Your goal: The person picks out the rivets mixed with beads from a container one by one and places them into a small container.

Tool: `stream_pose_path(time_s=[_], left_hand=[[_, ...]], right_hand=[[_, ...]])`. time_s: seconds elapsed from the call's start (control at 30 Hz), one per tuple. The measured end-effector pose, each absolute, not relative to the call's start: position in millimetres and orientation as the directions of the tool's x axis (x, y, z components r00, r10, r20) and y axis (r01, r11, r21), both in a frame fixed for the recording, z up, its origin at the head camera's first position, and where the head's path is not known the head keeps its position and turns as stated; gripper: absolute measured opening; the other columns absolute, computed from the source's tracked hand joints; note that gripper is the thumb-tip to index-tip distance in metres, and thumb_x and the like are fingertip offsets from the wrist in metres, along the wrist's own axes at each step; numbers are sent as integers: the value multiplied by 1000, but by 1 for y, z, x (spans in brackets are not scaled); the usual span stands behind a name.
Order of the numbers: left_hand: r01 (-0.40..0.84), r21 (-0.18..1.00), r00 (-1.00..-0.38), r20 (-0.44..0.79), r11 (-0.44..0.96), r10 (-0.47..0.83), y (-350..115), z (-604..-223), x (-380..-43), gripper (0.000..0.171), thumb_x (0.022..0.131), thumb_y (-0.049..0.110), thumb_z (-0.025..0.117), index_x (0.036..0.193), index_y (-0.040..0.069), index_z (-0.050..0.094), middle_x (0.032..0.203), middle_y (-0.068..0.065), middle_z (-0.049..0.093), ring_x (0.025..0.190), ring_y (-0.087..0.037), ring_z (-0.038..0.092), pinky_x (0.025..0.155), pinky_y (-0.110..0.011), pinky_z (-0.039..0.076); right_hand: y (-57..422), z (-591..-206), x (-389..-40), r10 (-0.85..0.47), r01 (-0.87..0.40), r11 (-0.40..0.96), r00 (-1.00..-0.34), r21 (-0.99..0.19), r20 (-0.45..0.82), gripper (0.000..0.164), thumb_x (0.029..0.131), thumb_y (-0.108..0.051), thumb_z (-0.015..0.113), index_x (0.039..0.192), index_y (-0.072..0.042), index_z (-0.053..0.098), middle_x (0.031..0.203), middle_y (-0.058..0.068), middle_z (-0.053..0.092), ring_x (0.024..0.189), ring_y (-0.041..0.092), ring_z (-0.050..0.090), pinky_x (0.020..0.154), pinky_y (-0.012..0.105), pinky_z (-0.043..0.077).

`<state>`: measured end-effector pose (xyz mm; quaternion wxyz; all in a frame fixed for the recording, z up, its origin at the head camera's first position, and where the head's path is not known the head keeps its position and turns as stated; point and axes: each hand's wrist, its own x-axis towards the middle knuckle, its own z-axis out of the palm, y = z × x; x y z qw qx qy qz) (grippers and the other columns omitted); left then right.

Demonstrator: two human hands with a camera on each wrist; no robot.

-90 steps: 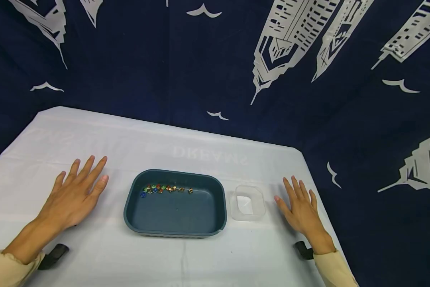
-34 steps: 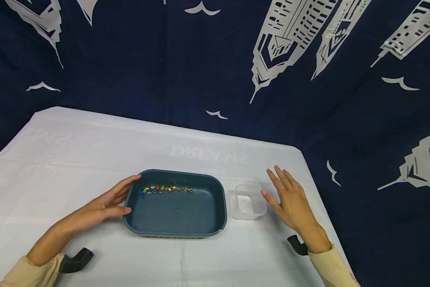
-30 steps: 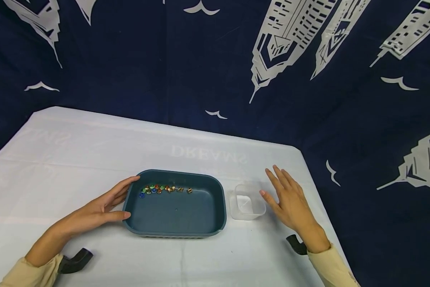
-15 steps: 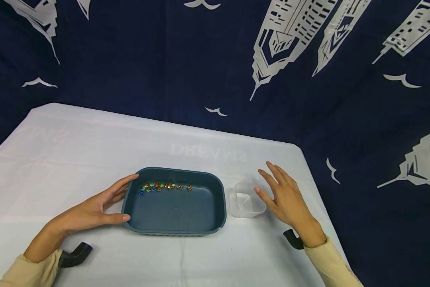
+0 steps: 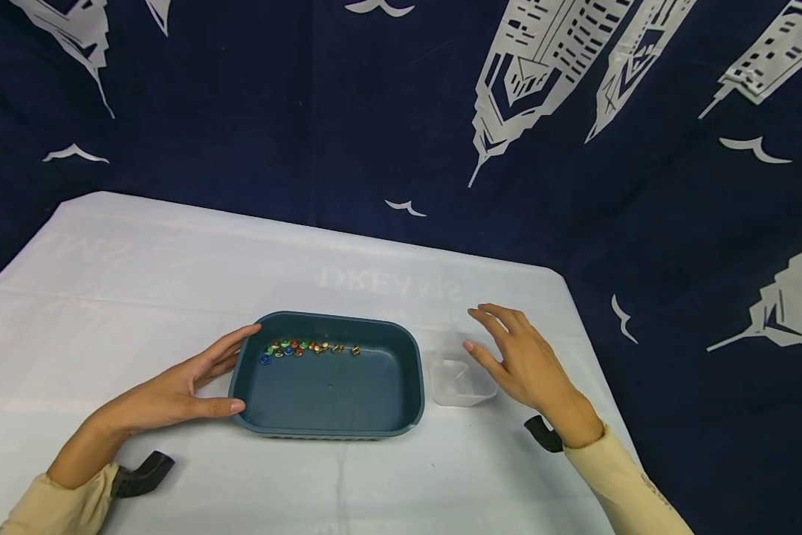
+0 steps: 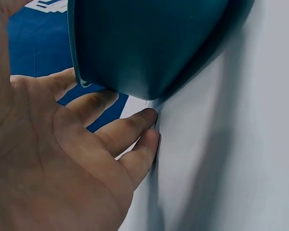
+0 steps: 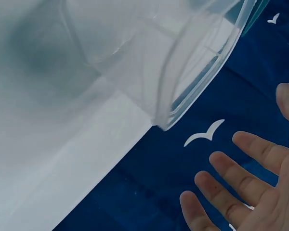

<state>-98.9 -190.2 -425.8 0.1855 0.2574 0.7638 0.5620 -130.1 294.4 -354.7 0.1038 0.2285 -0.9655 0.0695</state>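
A dark teal rectangular tray (image 5: 330, 407) lies on the table, with several small shiny pieces in red, green, blue and gold (image 5: 297, 348) along the far side inside it. At its left end, my left hand (image 5: 163, 395) touches the rim, thumb and index finger spread apart; the left wrist view shows the other fingers loosely extended by the tray's outer wall (image 6: 149, 48). My right hand (image 5: 531, 368) hovers over the right side of a small clear plastic container (image 5: 459, 388), fingers spread and holding nothing. The right wrist view shows the container (image 7: 183, 82) apart from the fingers.
A white cloth (image 5: 193, 275) with faint mirrored lettering covers the table. Behind it hangs a dark blue curtain (image 5: 374, 111) printed with white buildings and birds. Each wrist carries a black mount. The container stands just right of the tray.
My left hand has come from the table on the left to the tray's left rim. The right hand has moved left, over the clear container. Tray and container stay in place.
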Motion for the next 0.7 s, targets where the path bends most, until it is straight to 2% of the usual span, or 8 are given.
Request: stream_pose_path(time_s=[0.3,0.7], left_hand=[[202,954,-798,29,222,603,-189,-427,-97,94,92,10,71,162,27,11,167,-21,6,142,-63,19,99,-80,27],[181,957,-800,8,227,600,-190,-425,-99,94,93,11,71,162,29,11,167,-20,5,143,-62,18,99,-79,27]], right_hand=[[284,-352,-134,-470,-495,863,-860,-103,201,52,100,-45,60,140,-13,56,138,7,57,127,29,54,99,50,50],[268,-349,-146,-574,-597,800,-791,-62,212,36,95,-25,70,129,-15,65,132,5,60,117,24,59,90,43,55]])
